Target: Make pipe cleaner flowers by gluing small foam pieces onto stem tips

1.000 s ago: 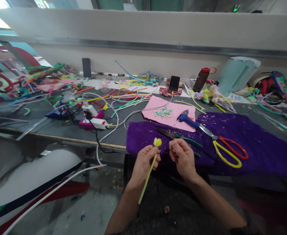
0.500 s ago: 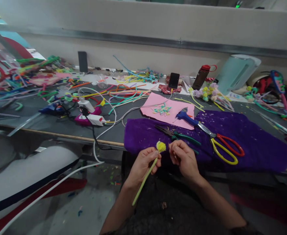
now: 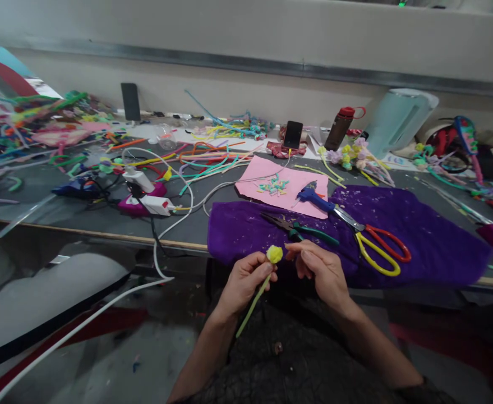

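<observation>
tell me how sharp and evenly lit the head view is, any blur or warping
Head view: soft, even indoor light, no hard shadows or glare; left hand, yellow flower and scissors reasonably sharp; left edge clutter smeared; wide-angle lens bows the table edge and the wall rail.

Wearer's body, head cam: both forearms bare, no sleeves visible up to lower frame edge. Left hand (image 3: 242, 280) & right hand (image 3: 324, 275) bare too, no gloves, no rings or watch visible. Lap covered w/ dark grey-black textured fabric, knit-like surface, w/ one small round pale speck approx mid-lap. Nothing else of the body in view.
</observation>
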{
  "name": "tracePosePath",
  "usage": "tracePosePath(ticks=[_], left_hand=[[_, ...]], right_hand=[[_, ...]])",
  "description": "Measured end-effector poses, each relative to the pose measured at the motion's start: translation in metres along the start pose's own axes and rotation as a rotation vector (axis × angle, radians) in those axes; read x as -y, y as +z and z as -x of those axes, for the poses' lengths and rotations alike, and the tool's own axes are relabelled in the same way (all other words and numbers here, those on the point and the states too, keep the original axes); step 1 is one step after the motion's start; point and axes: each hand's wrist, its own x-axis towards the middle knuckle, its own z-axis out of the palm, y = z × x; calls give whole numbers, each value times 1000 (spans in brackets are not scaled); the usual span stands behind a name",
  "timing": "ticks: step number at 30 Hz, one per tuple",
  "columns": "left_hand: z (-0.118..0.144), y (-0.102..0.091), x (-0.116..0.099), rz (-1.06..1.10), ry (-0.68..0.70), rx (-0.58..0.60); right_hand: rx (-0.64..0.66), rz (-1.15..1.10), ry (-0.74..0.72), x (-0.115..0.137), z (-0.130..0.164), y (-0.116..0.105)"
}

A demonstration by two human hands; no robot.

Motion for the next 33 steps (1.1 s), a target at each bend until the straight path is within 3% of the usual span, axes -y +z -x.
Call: tracePosePath(ticks=[6, 12, 21, 28, 33], left_hand=[[3, 2, -4, -120, 59, -53], [4, 4, -9, -296, 185, -33], [1, 1, -4, -472, 342, -32], [1, 4, -8, -460, 324, -47], [2, 3, -8, -214, 149, -131]], right_hand=[[57, 96, -31, 1, 1, 2], [122, 204, -19, 7, 1, 12], [115, 113, 50, 2, 0, 16], [112, 150, 25, 0, -2, 17], [121, 73, -4, 6, -4, 14]])
